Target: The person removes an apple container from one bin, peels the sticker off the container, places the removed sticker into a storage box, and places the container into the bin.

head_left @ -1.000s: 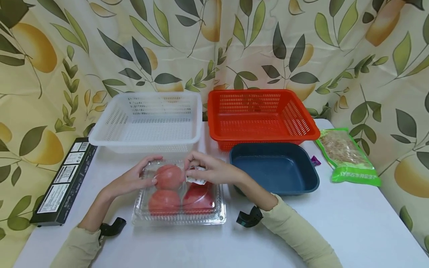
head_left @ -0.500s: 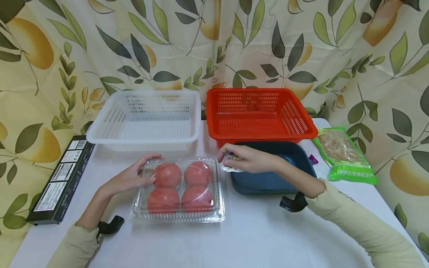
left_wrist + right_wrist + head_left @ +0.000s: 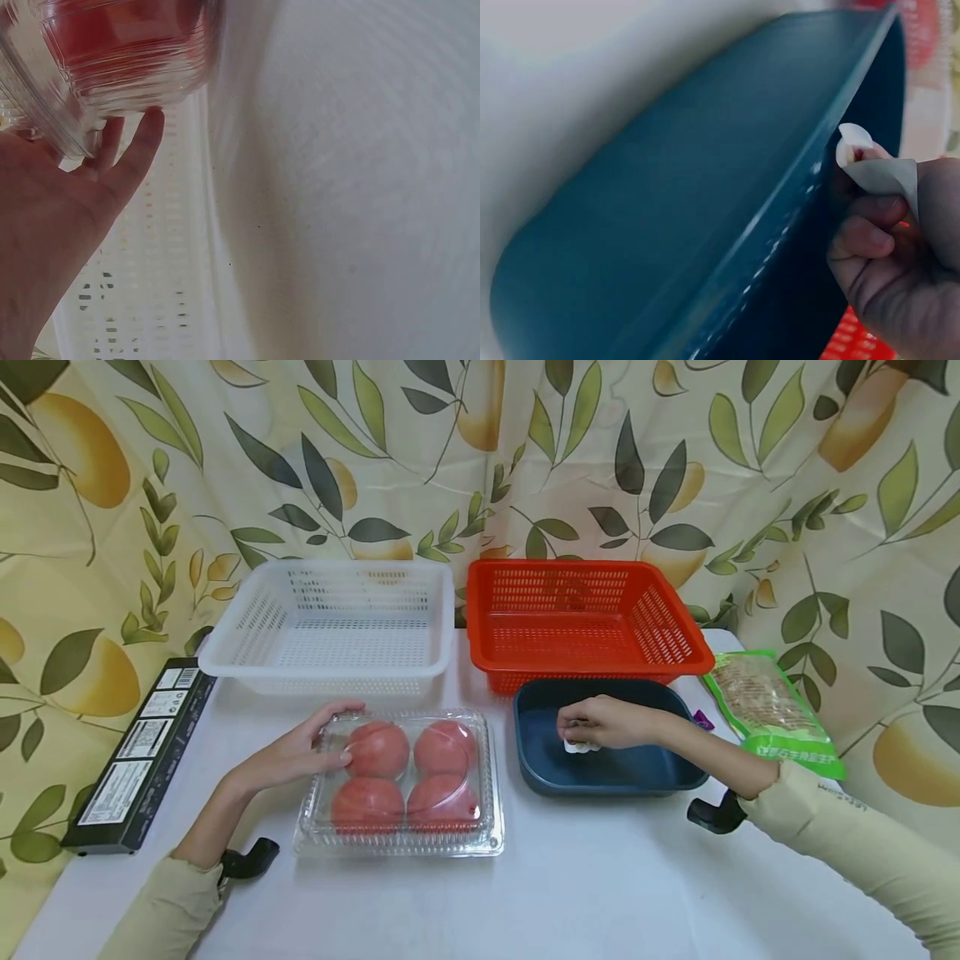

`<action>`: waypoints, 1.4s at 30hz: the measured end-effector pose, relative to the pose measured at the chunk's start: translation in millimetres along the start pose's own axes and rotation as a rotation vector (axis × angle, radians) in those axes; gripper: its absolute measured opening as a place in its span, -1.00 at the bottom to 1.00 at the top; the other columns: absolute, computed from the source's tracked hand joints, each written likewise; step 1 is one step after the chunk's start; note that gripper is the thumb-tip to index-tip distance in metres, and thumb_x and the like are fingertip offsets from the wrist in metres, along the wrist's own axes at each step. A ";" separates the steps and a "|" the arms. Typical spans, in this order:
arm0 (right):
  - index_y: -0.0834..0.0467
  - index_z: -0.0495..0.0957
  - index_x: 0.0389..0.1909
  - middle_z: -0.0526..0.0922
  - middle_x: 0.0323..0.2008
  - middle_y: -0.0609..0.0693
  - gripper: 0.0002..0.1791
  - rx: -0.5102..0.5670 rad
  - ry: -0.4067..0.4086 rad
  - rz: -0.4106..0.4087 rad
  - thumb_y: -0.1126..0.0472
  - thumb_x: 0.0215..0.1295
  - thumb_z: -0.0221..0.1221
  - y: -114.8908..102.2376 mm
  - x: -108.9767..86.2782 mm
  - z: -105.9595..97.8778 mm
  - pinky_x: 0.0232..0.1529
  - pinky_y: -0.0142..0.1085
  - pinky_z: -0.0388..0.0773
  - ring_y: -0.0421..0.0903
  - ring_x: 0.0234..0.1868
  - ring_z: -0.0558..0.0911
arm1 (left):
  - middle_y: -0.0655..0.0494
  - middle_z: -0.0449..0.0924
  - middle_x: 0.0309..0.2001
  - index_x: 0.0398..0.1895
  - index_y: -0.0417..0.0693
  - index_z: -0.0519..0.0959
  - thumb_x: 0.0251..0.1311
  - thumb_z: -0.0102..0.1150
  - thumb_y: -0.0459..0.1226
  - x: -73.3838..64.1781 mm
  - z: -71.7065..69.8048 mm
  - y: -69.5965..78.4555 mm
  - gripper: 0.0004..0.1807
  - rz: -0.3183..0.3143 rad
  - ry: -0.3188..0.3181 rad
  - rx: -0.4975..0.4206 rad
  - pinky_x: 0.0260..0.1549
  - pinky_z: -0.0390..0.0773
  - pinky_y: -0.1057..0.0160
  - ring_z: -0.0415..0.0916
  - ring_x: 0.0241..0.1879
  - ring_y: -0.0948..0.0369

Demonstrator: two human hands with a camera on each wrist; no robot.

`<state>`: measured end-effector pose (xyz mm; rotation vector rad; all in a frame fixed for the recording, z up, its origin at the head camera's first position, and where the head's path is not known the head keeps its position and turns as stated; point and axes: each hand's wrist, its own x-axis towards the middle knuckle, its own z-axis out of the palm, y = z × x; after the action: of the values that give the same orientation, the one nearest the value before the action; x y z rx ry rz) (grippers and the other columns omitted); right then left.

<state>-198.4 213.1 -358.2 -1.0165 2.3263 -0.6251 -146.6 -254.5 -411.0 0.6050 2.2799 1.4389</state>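
Note:
A clear plastic box (image 3: 491, 802) with several round red fruits (image 3: 378, 749), like tomatoes, rests on the table, its lid on. My left hand (image 3: 296, 758) grips its far left corner, thumb over the lid and fingers round the back edge. In the left wrist view, the fingertips of the left hand (image 3: 90, 176) touch the ridged plastic. A small curled white paper label (image 3: 581, 747) is pinched in my right hand (image 3: 622, 723), over the dark blue basin (image 3: 542, 739). The right wrist view shows the label (image 3: 889, 178) between thumb and fingers, by the basin's rim.
Behind stand a white perforated basket (image 3: 330, 670) and a red perforated basket (image 3: 592, 667). Right of the basin lie a small purple wrapped item (image 3: 703, 720) and a green-edged food packet (image 3: 795, 745). A long black box (image 3: 142, 752) lies along the left edge.
My right hand has pulled the white label away from the box lid and carried it right, over the blue basin. The left hand keeps its hold on the plastic box.

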 end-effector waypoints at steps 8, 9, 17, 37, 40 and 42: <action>0.17 0.54 -0.25 0.54 -0.42 -0.05 -0.91 -0.032 -0.073 -0.024 0.29 0.40 0.06 19.5 3.0 -0.6 -0.34 -0.47 0.45 -0.26 -0.38 0.47 | -0.01 0.11 0.43 0.43 0.20 0.11 0.21 0.17 -0.16 1.2 0.5 0.7 -0.27 0.009 0.013 0.020 0.10 0.36 -0.21 0.13 0.36 -0.13; 0.17 0.55 -0.24 0.54 -0.42 -0.05 -0.91 -0.033 -0.079 -0.024 0.29 0.41 0.06 20.7 4.2 0.0 -0.33 -0.47 0.44 -0.26 -0.38 0.47 | 0.00 0.11 0.43 0.43 0.20 0.11 0.21 0.17 -0.17 1.1 0.6 0.7 -0.27 0.011 0.016 0.022 0.10 0.34 -0.24 0.11 0.37 -0.13; 0.22 0.51 -0.07 0.58 -0.35 -0.07 -0.83 -0.015 -0.122 0.103 0.27 0.37 0.11 25.8 12.7 8.0 -0.34 -0.45 0.44 -0.25 -0.40 0.46 | -0.03 0.10 0.43 0.46 0.06 0.08 0.21 0.17 -0.19 -3.0 4.1 -0.5 -0.23 0.016 0.004 -0.006 0.09 0.35 -0.25 0.11 0.36 -0.17; 0.23 0.35 -0.23 0.38 -0.53 -0.07 -0.83 0.045 -0.009 0.232 0.28 0.33 0.16 27.1 18.0 14.1 -0.46 -0.41 0.29 -0.21 -0.51 0.36 | 0.00 0.13 0.41 0.43 0.17 0.11 0.22 0.17 -0.19 1.4 1.1 1.7 -0.27 0.023 0.002 -0.002 0.03 0.42 -0.03 0.21 0.30 -0.11; 0.24 0.35 -0.26 0.39 -0.55 -0.06 -0.85 0.023 0.000 0.233 0.31 0.32 0.14 23.4 19.8 16.4 -0.46 -0.40 0.32 -0.21 -0.53 0.37 | -0.01 0.13 0.42 0.43 0.17 0.11 0.22 0.17 -0.19 1.3 0.8 1.4 -0.27 0.015 0.001 -0.005 0.04 0.42 -0.06 0.19 0.31 -0.13; 0.23 0.35 -0.28 0.40 -0.55 -0.06 -0.87 0.000 0.002 0.246 0.33 0.31 0.14 21.2 20.9 17.9 -0.46 -0.40 0.33 -0.21 -0.54 0.38 | -0.01 0.12 0.42 0.44 0.15 0.10 0.22 0.16 -0.18 1.3 0.7 1.0 -0.26 0.010 -0.001 -0.010 0.04 0.43 -0.09 0.19 0.31 -0.14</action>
<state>-210.6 206.4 -390.1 -0.7138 2.4028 -0.5288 -147.2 -252.9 -410.5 0.6152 2.2702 1.4538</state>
